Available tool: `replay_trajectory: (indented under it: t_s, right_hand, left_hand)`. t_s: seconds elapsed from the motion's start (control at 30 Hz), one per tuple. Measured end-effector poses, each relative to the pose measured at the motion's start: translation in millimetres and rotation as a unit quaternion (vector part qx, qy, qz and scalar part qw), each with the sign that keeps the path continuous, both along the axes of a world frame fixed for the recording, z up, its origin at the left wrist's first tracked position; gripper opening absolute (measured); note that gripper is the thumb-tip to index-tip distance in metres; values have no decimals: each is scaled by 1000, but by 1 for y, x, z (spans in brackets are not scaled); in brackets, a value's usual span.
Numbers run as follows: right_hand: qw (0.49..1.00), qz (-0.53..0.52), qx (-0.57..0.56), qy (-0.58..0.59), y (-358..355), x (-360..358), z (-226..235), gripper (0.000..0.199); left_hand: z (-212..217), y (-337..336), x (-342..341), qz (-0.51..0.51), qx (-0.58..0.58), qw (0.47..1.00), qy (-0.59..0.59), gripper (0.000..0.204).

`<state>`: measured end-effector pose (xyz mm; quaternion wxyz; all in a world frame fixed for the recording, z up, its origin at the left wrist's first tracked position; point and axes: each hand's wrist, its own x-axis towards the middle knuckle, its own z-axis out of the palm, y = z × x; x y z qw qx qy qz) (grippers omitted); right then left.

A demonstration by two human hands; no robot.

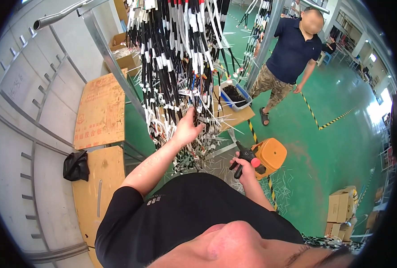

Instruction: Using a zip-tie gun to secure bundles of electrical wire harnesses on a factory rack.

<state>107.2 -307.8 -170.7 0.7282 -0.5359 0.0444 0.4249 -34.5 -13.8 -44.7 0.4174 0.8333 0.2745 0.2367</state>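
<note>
Left hand (186, 129) raised, fingers closed among hanging cables (176, 67) running upward above it; right hand (244, 166) lower, apart, gripping black pliers (243, 156).

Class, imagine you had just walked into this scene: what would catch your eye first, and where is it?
A dense curtain of black and white cable bundles hangs at top centre, and the left hand reaches into its lower end. Lower right of it, the right hand grips a black and red tool above an orange stool. A bystander stands on the green floor at upper right.
</note>
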Motion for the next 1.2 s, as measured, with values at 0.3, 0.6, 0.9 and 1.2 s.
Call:
replay_trajectory:
  t_s: [0.3, 0.6, 0.9, 1.2]
  right_hand:
    - [999, 12, 15, -32, 9, -8, 16, 45]
    - [999, 42, 3, 17, 7, -16, -28, 28]
    - [999, 30, -6, 33, 14, -12, -23, 31]
    - [998, 37, 47, 29, 30, -6, 29, 36]
  left_hand:
    - [-35, -1, 5, -14, -131, 982, -135, 82]
    - [-24, -9, -13, 17, 136, 991, -11, 85]
    - [-25, -5, -6, 14, -347, 922, -169, 84]
    - [-6, -27, -12, -47, -291, 944, -146, 74]
